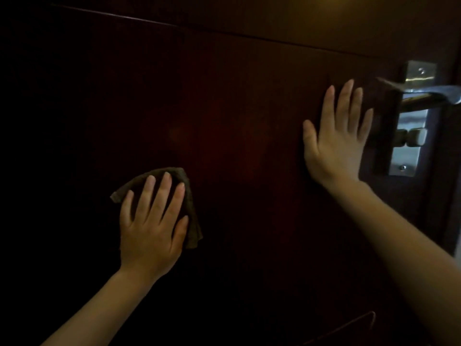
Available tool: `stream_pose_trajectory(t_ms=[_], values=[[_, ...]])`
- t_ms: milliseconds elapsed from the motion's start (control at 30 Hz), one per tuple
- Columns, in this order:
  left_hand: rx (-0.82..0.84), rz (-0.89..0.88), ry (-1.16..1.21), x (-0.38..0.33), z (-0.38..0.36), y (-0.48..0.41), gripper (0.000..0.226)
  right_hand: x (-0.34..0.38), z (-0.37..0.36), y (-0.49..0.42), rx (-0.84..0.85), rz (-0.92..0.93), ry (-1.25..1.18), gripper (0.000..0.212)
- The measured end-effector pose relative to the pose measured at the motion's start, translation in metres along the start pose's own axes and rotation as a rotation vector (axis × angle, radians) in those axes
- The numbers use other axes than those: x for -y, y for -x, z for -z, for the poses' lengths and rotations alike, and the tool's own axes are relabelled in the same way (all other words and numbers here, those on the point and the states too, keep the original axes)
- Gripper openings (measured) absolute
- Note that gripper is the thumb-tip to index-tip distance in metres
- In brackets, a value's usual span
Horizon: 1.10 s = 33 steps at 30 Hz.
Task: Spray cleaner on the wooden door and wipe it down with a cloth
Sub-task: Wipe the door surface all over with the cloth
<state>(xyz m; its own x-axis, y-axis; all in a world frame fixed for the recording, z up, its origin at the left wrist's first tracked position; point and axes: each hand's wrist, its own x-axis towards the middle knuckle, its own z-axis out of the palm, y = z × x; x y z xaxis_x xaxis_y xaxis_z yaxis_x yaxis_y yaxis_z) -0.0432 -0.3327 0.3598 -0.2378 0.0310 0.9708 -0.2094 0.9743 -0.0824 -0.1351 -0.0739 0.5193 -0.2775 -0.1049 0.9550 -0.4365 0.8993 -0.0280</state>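
A dark reddish-brown wooden door (224, 108) fills the dim view. My left hand (152, 221) lies flat with straight, spread fingers on a brown folded cloth (192, 208) and presses it against the door at lower left. My right hand (336, 138) rests flat on the bare door surface, fingers spread and pointing up, just left of the lock plate. No spray bottle is in view.
A metal lever handle (424, 96) sticks out at the right edge above a steel lock plate (406, 146) with a small knob. A groove line (224, 32) runs across the upper door. A thin wire shape (354, 325) shows at the bottom.
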Motion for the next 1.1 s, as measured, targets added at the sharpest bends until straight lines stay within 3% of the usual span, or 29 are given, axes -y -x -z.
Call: stream_pose_trajectory(t_ms=[200,367,533,733,1000,1100], values=[[0.064,-0.086,-0.012,-0.001,0.001,0.009,0.051,0.048,-0.012,0.020,0.022,-0.118,-0.051,0.075],[0.036,-0.123,0.002,0.013,0.001,0.000,0.052,0.081,-0.025,0.050,0.000,-0.013,-0.054,0.074],[0.000,-0.020,-0.009,0.004,-0.001,0.012,0.052,0.076,-0.031,0.056,-0.033,0.022,-0.064,0.072],[0.061,-0.323,-0.082,0.030,0.001,0.032,0.048,0.074,-0.030,0.067,-0.027,0.064,-0.064,0.070],[0.044,-0.210,-0.071,0.020,-0.002,0.038,0.049,0.057,-0.042,0.099,-0.086,0.159,-0.038,0.066],[0.055,-0.331,-0.078,0.015,-0.004,0.042,0.048,0.050,-0.043,0.108,-0.094,0.202,-0.036,0.064]])
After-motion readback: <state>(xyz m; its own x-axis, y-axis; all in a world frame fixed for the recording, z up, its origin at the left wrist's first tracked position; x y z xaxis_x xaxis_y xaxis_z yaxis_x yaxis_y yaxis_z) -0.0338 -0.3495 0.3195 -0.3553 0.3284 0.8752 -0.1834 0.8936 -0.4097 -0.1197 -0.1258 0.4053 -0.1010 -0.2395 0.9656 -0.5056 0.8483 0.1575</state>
